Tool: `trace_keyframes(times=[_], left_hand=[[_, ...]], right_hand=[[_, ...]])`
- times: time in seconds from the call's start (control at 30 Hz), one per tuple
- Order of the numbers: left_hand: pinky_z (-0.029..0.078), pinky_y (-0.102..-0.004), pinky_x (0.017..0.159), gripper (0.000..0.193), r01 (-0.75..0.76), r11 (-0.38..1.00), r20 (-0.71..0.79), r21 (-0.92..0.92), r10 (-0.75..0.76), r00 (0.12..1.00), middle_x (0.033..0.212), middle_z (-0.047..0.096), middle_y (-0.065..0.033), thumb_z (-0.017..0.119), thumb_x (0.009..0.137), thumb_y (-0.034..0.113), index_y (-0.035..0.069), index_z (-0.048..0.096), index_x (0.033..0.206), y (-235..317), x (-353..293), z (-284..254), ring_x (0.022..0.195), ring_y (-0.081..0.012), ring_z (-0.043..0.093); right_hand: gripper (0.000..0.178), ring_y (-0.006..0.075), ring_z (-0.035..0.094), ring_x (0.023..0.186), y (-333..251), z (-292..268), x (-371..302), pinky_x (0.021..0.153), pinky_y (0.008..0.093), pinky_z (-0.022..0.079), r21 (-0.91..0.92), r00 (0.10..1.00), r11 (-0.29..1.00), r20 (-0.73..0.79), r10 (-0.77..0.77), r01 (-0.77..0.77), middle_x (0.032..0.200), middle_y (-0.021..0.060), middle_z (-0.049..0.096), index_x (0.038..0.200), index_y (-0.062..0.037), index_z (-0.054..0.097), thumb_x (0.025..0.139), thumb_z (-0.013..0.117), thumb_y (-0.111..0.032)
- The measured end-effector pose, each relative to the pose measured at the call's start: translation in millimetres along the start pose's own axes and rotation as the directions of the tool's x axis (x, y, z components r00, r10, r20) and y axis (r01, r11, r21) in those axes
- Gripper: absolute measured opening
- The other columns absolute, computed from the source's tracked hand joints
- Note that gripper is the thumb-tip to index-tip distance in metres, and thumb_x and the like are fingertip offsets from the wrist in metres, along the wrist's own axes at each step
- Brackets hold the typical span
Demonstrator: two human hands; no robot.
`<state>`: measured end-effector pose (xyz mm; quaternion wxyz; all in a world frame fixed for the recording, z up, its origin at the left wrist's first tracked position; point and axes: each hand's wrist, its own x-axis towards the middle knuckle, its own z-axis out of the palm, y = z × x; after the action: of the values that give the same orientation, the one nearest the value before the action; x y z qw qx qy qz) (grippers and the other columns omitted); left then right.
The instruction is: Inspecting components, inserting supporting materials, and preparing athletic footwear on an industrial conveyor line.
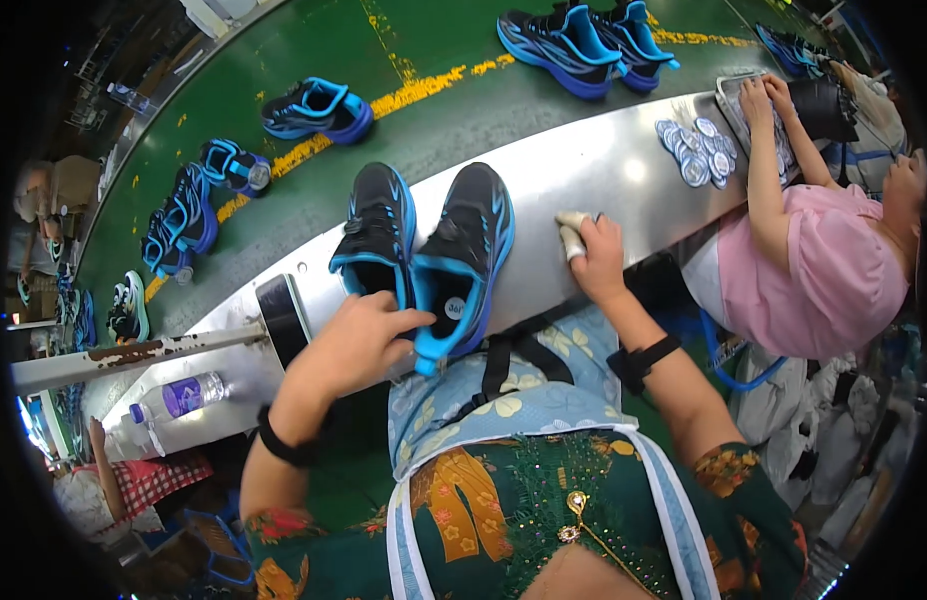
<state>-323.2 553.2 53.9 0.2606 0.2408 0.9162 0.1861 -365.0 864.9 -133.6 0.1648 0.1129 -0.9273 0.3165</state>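
A pair of black and blue sneakers stands on the metal ledge in front of me, toes pointing away: the left sneaker [376,212] and the right sneaker [474,215]. A white round label [455,308] shows on the insole inside the right one. My left hand [356,340] is at their heels. Its fingers close over the right sneaker's collar, partly covering the left sneaker's heel. Over the bare metal to the right is my right hand [596,255], thumb and forefinger apart with nothing between them. Pale finger covers [572,222] sit on those fingertips.
Round labels [696,150] lie piled on the ledge, near a co-worker in pink [794,270] whose hands are at a tray [729,100]. Beyond runs a green conveyor [424,120] carrying more sneakers [319,110]. A water bottle [189,395] and a metal bar [134,355] are at left.
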Motion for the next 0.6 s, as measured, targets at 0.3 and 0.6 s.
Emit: trace_keyframes(times=[0.3, 0.6], left_hand=[[0.048, -0.0414, 0.079, 0.021, -0.111, 0.942, -0.601, -0.317, -0.108, 0.792, 0.092, 0.060, -0.0144, 0.055, 0.073, -0.004, 0.003, 0.064, 0.091, 47, 0, 95, 0.090, -0.0335, 0.058], [0.049, -0.0325, 0.072, 0.020, -0.058, 0.724, -0.431, -0.687, -0.342, 0.835, 0.078, 0.062, -0.0093, 0.045, 0.078, -0.005, -0.002, 0.063, 0.086, 26, 7, 99, 0.073, -0.0198, 0.061]], right_hand=[[0.053, 0.0185, 0.053, 0.083, -73, -52, 78, 0.078, 0.0315, 0.046, 0.607, 0.730, 0.782, 0.598, -0.330, -0.143, 0.096, 0.0064, 0.055, 0.132, -0.0131, 0.057, 0.080, 0.070, -0.010], [0.052, 0.0379, 0.061, 0.085, -124, -55, 94, 0.070, 0.0455, 0.050, 0.452, 0.309, 0.803, 0.757, -0.576, 0.389, 0.091, 0.0146, 0.057, 0.117, -0.0156, 0.058, 0.067, 0.072, -0.010]])
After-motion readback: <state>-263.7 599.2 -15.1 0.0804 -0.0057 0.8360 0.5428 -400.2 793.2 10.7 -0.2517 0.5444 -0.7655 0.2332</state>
